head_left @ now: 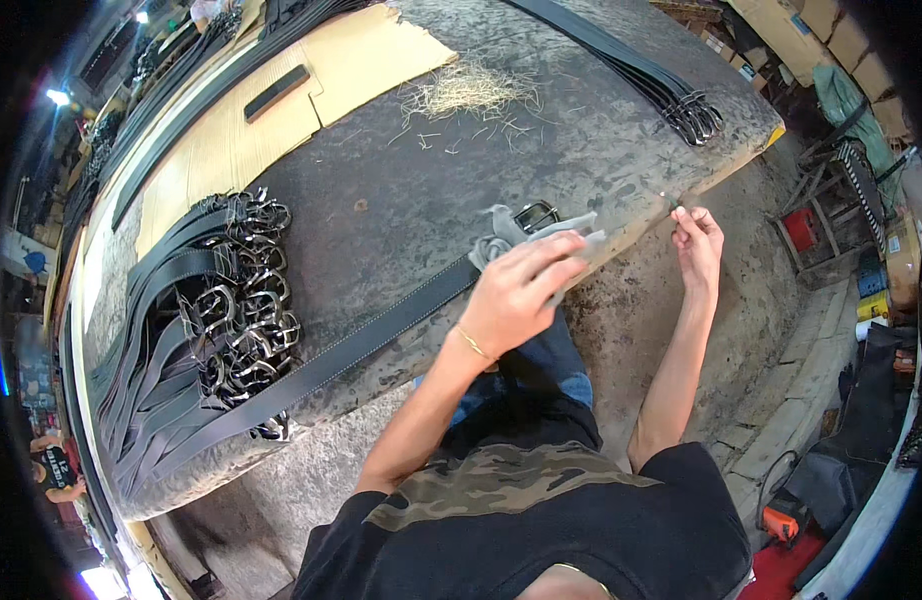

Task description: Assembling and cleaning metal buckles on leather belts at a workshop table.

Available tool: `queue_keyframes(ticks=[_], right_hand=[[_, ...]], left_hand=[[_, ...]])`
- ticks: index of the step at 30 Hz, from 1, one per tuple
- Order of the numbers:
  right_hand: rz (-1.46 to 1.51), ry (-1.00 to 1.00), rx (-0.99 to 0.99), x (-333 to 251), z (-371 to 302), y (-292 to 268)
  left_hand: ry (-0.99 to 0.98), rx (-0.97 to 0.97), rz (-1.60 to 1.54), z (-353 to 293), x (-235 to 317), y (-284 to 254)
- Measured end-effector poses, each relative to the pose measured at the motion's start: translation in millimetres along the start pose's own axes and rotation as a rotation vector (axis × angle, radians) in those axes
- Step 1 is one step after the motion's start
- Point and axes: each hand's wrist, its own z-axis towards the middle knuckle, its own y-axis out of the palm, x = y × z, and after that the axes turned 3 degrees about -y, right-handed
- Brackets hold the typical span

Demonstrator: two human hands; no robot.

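Observation:
A dark leather belt (381, 318) with pale edge stitching lies along the near side of the table. Its metal buckle (536, 216) shows just beyond a bunched grey cloth (497, 238). My left hand (521, 292) is closed over this cloth at the belt's buckle end, its fingers pointing right and partly hiding the cloth. Off the table's right edge, my right hand (699, 245) is raised, thumb and fingertips pinched together. A tiny dark thing shows at those fingertips, too small to name.
Many belts with buckles (243, 310) are heaped at the left. More buckled belts (671, 95) lie at the far right. Beyond are a cardboard sheet (361, 62), a dark block (277, 93) and pale thin scraps (473, 92). A stool (816, 225) stands right; another person is far left.

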Motion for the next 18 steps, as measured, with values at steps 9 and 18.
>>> queue_keyframes(ticks=[9, 18], right_hand=[[0.366, -0.092, 0.239, 4, -46, -64], [0.386, -0.208, 0.340, 13, -95, -159]], left_hand=[[-0.268, -0.120, 0.148, 88, -9, 139], [-0.316, -0.495, -0.329, 82, 51, 63]])
